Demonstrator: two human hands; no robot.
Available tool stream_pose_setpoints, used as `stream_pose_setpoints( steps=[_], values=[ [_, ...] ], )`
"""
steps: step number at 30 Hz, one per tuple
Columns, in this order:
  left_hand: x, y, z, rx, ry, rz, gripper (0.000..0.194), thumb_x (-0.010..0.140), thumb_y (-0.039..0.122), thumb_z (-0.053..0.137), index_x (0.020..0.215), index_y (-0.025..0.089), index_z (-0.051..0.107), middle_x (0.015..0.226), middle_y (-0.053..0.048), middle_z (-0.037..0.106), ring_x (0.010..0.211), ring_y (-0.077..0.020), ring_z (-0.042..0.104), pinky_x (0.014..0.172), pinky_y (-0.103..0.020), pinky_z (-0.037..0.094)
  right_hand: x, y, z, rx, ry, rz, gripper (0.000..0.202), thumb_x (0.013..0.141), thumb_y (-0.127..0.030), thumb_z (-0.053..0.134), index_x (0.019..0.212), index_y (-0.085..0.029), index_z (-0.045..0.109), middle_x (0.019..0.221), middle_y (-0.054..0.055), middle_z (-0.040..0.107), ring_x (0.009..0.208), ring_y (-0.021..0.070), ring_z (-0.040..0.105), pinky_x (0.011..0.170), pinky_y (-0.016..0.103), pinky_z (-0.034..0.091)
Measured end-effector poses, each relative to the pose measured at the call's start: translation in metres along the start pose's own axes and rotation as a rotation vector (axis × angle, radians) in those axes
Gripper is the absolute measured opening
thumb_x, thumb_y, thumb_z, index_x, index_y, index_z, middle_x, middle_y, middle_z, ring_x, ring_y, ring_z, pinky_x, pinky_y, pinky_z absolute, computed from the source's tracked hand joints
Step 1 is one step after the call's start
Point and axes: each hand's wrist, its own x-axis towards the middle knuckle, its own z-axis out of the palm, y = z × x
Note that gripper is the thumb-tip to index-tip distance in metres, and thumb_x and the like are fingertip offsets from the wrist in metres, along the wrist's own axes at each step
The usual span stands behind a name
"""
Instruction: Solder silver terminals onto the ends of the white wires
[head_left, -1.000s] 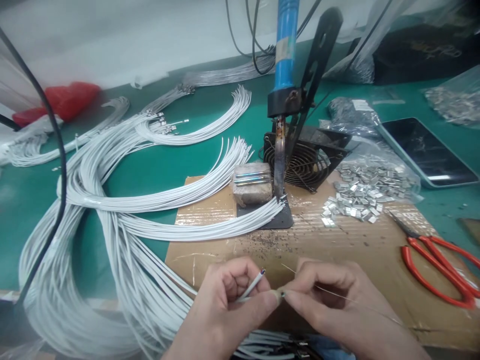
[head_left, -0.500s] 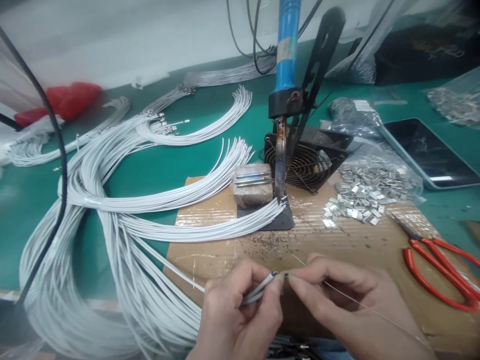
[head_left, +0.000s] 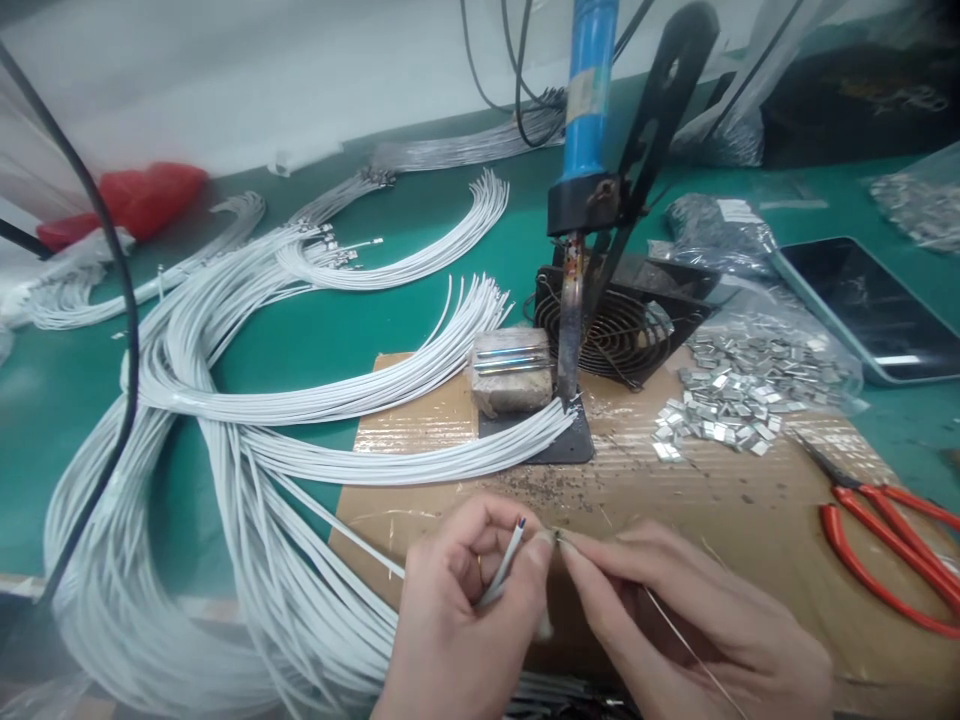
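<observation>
My left hand (head_left: 472,610) is closed round a white cable (head_left: 508,560). The cable's cut end points up and shows dark coloured cores. My right hand (head_left: 682,620) is closed too, with thumb and forefinger pinched at a tiny dark piece beside my left thumb tip; I cannot make out what it is. A thin pale wire (head_left: 686,645), like solder wire, passes through my right fingers. Just beyond my hands, a blue-handled soldering iron (head_left: 589,120) points down in a black stand, its tip by the ends of a white cable bundle (head_left: 420,462).
More white cable bundles (head_left: 360,395) spread over the left side. A coated block (head_left: 511,370) and a round fan grille (head_left: 611,335) flank the iron. Small metal pieces (head_left: 720,410), red-handled scissors (head_left: 885,540) and a phone (head_left: 874,300) lie right. Cardboard (head_left: 652,480) covers the green table.
My hands have shifted slightly left, and the cable end in my left hand stands more upright, farther from my right fingertips. The view has shifted a little.
</observation>
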Motion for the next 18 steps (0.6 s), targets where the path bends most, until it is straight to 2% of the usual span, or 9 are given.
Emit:
stream_pose_setpoints(
  steps=[3,5,9,13,18],
  values=[
    [0.001,0.002,-0.001,0.048,0.000,-0.028,0.019,0.075,0.029,0.076,0.070,0.017,0.063,0.053,0.009,0.044,0.050,-0.0056,0.025,0.048,-0.021,0.016,0.014,0.005,-0.018,-0.101,-0.181,-0.042,0.015,0.094,-0.021,0.073,0.081,-0.027,0.078,0.068,-0.004,0.068,0.055,0.0100,0.063,0.051,0.017,0.047],
    [0.001,0.004,-0.001,0.071,0.000,-0.027,0.018,0.074,0.028,0.076,0.068,0.017,0.063,0.052,0.010,0.042,0.051,-0.0063,0.023,0.049,-0.022,0.016,0.022,0.007,-0.026,-0.159,-0.275,-0.018,0.026,0.101,-0.026,0.065,0.076,-0.025,0.072,0.065,-0.005,0.062,0.053,0.0087,0.059,0.049,0.017,0.043],
    [0.001,0.009,0.000,0.087,-0.014,-0.027,0.016,0.072,0.026,0.075,0.066,0.017,0.063,0.053,0.008,0.045,0.052,-0.0072,0.028,0.052,-0.023,0.016,0.029,0.008,-0.027,-0.145,-0.372,-0.012,0.041,0.109,-0.031,0.051,0.070,-0.022,0.059,0.065,-0.005,0.052,0.053,0.0078,0.051,0.048,0.020,0.037],
    [0.001,0.010,0.000,0.086,-0.053,-0.049,0.017,0.072,0.027,0.074,0.066,0.017,0.061,0.054,0.008,0.045,0.053,-0.0074,0.028,0.053,-0.024,0.017,0.031,0.007,-0.021,-0.135,-0.460,-0.112,0.034,0.108,-0.022,0.051,0.075,-0.022,0.056,0.071,-0.005,0.054,0.060,0.0076,0.054,0.054,0.019,0.040],
    [0.004,0.006,-0.002,0.089,-0.092,-0.075,0.019,0.072,0.028,0.074,0.065,0.017,0.060,0.053,0.008,0.044,0.053,-0.0074,0.027,0.054,-0.024,0.016,0.028,0.008,-0.016,-0.160,-0.464,-0.223,0.028,0.105,-0.014,0.048,0.079,-0.021,0.055,0.075,-0.002,0.055,0.062,0.0092,0.055,0.055,0.020,0.043]
  ],
)
